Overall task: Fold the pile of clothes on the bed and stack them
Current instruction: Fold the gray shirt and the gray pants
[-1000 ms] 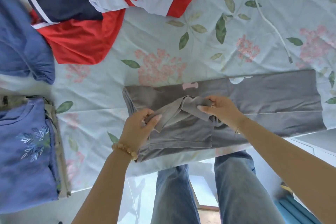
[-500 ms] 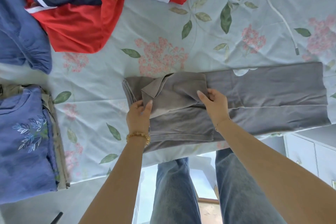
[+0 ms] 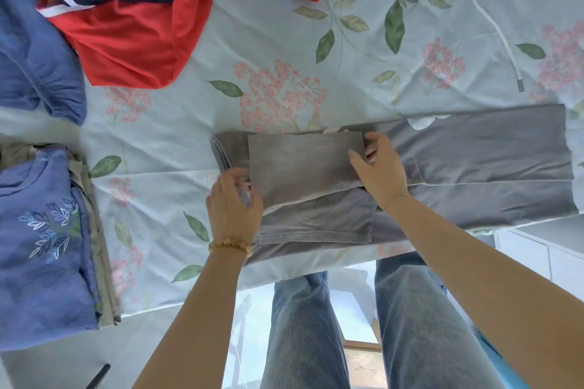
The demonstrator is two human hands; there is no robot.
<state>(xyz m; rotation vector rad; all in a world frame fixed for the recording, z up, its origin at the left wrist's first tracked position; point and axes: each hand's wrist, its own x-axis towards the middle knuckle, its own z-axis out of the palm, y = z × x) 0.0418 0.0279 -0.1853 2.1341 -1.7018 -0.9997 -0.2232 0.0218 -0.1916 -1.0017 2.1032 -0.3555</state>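
Head view: a grey garment (image 3: 458, 167) is laid flat along the near edge of the bed (image 3: 284, 41), with its left end folded over into a rectangular flap (image 3: 303, 164). The flap's lower left corner is pinched by the left hand (image 3: 232, 205), on whose wrist a beaded bracelet (image 3: 230, 245) is worn. The flap's right edge is gripped by the right hand (image 3: 379, 167), with fingers curled over it. A folded blue embroidered top (image 3: 41, 246) is stacked at the left edge of the bed. Unfolded red, navy and white clothes (image 3: 132, 35) are piled at the far side, well apart from the grey garment.
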